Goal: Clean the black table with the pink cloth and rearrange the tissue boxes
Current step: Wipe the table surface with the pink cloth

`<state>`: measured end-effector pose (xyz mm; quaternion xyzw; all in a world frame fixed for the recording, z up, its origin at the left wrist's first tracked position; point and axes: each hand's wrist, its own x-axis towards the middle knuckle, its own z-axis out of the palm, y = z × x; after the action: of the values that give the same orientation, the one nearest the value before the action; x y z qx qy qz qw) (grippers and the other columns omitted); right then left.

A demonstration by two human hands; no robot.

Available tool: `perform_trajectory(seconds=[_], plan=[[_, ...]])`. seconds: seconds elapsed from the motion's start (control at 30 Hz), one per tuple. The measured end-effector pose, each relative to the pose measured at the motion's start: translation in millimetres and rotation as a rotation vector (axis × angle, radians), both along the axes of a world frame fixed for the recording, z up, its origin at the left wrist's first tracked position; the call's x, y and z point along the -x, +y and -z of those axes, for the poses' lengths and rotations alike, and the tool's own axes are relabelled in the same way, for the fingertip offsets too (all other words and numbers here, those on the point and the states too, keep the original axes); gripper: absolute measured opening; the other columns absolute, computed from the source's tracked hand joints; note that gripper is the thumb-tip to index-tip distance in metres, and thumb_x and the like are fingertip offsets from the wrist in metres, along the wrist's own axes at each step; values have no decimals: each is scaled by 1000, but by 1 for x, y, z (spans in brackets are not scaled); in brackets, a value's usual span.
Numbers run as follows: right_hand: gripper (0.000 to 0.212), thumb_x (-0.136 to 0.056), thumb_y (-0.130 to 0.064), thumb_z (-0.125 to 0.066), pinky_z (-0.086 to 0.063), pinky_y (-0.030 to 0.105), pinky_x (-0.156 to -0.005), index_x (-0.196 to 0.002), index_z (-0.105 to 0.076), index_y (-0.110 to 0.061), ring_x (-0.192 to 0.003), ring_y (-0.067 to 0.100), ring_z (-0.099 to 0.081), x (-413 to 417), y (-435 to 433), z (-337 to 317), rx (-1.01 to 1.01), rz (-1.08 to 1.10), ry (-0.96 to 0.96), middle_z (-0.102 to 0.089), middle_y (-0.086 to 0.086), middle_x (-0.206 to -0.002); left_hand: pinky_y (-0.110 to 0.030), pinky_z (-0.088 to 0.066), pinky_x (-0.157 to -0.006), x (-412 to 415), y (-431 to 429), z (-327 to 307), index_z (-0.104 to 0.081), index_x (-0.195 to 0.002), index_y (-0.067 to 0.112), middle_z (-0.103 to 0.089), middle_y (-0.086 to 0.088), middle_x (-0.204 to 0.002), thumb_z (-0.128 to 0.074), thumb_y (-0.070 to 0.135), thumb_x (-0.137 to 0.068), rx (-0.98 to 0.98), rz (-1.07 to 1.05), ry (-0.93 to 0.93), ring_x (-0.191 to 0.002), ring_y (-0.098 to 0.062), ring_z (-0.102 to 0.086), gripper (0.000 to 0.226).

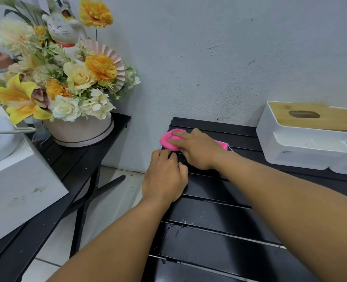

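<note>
Head view: wiping step in hand.
right hand (197, 148): fingers flat, pressing pink cloth (169, 140) onto far-left corner of worktop (209, 237).
left hand (165, 176): fingers bent on worktop, just beside cloth; gripping or bracing, cannot tell.
tissue boxes (302, 139): far right, well apart from cloth.
technique: I'd wipe along slats (215, 188), even pressure, work cloth into gaps.
materials: fuzzy soft cloth; glossy hard slats; white plastic boxes, wooden lids (280, 110) with oval slots.

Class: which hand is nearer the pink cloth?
Right. The right hand presses on the pink cloth; the left hand rests on the black table just in front of it.
</note>
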<state>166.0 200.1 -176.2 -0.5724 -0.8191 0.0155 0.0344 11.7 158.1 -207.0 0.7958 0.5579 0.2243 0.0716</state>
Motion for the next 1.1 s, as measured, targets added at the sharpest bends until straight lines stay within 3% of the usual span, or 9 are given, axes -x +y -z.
perform_trajectory(seconds=[0.1,0.27,0.43,0.63,0.7,0.83,0.9,1.0,1.1], plan=[[44,-102,-25,-36,-41,44,-94,-144,-40,-39,-98,25,-39,-17,-7,0,-5,-47,13,-26,-13,-159,-34,-47,-82,0,0,-1,-59,-89,12,-58,-1,-111,-42,30,-93,4,-8,8,-117,-18,-41,25],[46,-101,-27,-37,-40,40,-95,-146,-39,-39,-104,28,-42,-48,-32,8,-63,277,20,-28,-10,-159,-35,-49,-79,0,-1,-3,-58,-85,12,-55,2,-113,-41,31,-94,41,-18,-2,-119,-17,-39,27],[44,-95,-21,-40,-33,37,-82,-138,-44,-30,-103,32,-42,-40,-51,13,-94,461,-1,-32,-3,-155,-34,-47,-71,1,0,-4,-50,-76,13,-54,1,-107,-44,31,-94,52,-5,-18,-116,-19,-40,26],[43,-100,-26,-41,-44,43,-86,-142,-46,-33,-94,27,-41,-38,-82,13,-108,102,35,-36,-7,-155,-34,-42,-77,3,1,-10,-44,-74,16,-59,-3,-97,-45,30,-93,27,30,67,-106,-25,-49,24],[45,-100,-27,-40,-44,43,-87,-144,-44,-35,-95,28,-42,-48,-83,10,-98,112,13,-35,-9,-156,-36,-40,-85,7,-2,-13,-47,-81,17,-59,-3,-98,-41,32,-95,1,76,161,-104,-25,-51,22],[44,-94,-21,-42,-35,36,-80,-137,-47,-31,-103,32,-42,-43,-73,6,-69,500,12,-35,-5,-153,-38,-40,-97,19,-6,-11,-56,-110,14,-55,1,-117,-33,40,-99,41,126,251,-115,-22,-46,37],[45,-91,-20,-45,-36,38,-84,-135,-48,-26,-108,34,-41,-25,-71,4,-63,582,6,-36,-1,-150,-41,-39,-102,25,-12,-9,-52,-126,13,-51,-1,-134,-30,44,-99,84,112,252,-125,-23,-43,47],[44,-94,-23,-44,-37,40,-90,-138,-45,-29,-111,34,-41,2,-76,4,-59,410,11,-32,-2,-155,-43,-29,-115,31,-24,-7,-33,-150,11,-27,-6,-161,-29,47,-101,187,79,238,-145,-25,-27,61],[46,-100,-28,-38,-41,39,-92,-145,-39,-35,-109,31,-42,4,-82,3,-36,167,3,-26,-8,-159,-42,-21,-120,33,-33,-9,-21,-156,11,-13,-5,-165,-28,48,-102,258,67,197,-150,-24,-17,66]])
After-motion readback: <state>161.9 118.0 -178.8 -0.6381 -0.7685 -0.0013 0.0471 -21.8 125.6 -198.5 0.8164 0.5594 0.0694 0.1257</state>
